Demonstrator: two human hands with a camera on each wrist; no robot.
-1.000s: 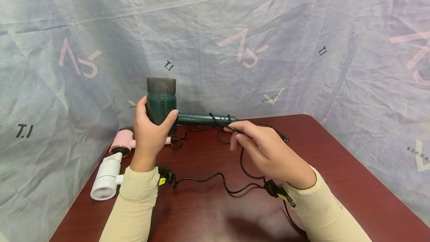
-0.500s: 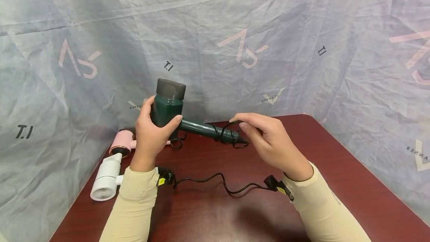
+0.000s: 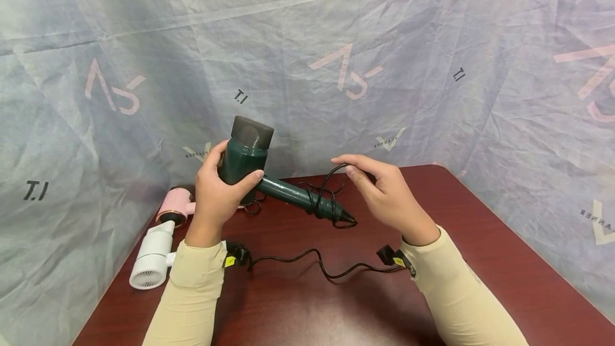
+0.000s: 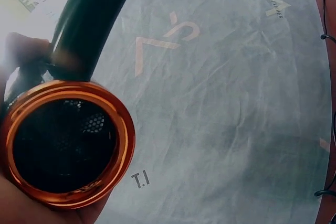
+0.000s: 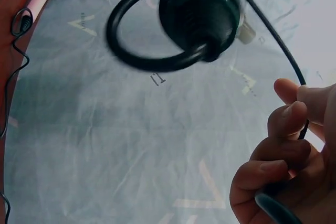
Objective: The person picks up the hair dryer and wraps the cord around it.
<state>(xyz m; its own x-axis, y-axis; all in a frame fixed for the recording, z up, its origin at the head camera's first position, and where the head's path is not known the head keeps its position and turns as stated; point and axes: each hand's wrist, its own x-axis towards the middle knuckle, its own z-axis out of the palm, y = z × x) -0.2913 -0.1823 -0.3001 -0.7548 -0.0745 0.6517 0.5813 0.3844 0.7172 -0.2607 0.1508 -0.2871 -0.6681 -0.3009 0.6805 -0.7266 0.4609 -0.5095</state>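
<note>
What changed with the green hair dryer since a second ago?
The green dryer shifted right in the head view, its handle tipping down. The right hand, still pinching the black cord, rose a little. The left hand still grips the green dryer; the pink dryer and white dryer stayed put.

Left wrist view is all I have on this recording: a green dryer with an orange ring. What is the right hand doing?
Observer: The right hand pinches a black cord.
Operator: Does that cord touch the dryer anywhere?
Observer: Yes, the head view shows it wound around the handle of the green dryer, near the cord end.
Operator: Any other dryers around?
Observer: Two: a pink dryer and a white dryer, on the left of the table.
</note>
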